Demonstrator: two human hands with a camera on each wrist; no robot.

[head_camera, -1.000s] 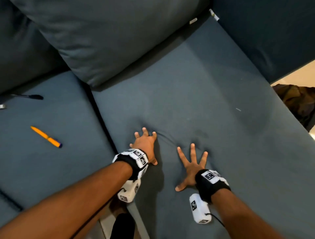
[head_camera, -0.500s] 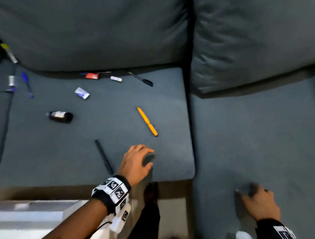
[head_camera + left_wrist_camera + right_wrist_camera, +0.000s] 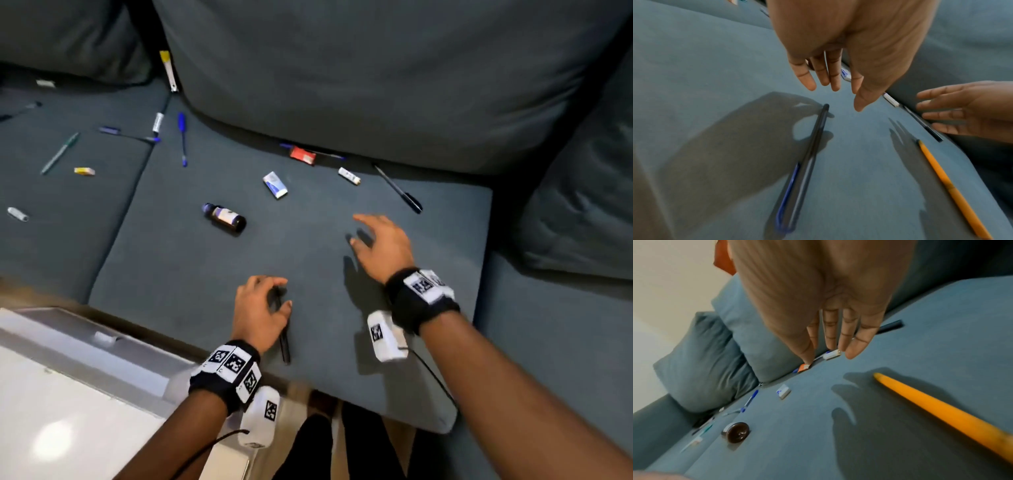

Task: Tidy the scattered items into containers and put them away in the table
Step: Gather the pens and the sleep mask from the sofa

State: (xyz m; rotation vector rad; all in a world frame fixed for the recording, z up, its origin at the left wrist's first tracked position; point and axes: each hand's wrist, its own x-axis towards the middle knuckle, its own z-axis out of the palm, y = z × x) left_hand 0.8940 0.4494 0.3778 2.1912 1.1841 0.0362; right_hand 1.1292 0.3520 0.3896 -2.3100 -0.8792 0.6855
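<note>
Since a moment ago, our right hand (image 3: 380,245) has come over from the next cushion onto this sofa seat (image 3: 191,274). Our left hand (image 3: 260,310) hovers over the dark pen (image 3: 807,162), fingers loosely spread, gripping nothing. Our right hand, fingers straight, hangs above the orange pen (image 3: 941,410), not touching.

Left hand (image 3: 260,310) now over the dark pen (image 3: 807,164), off the bare cushion edge. Right hand (image 3: 380,246) up from the neighbouring seat, spread above the orange pen (image 3: 941,410).
</note>
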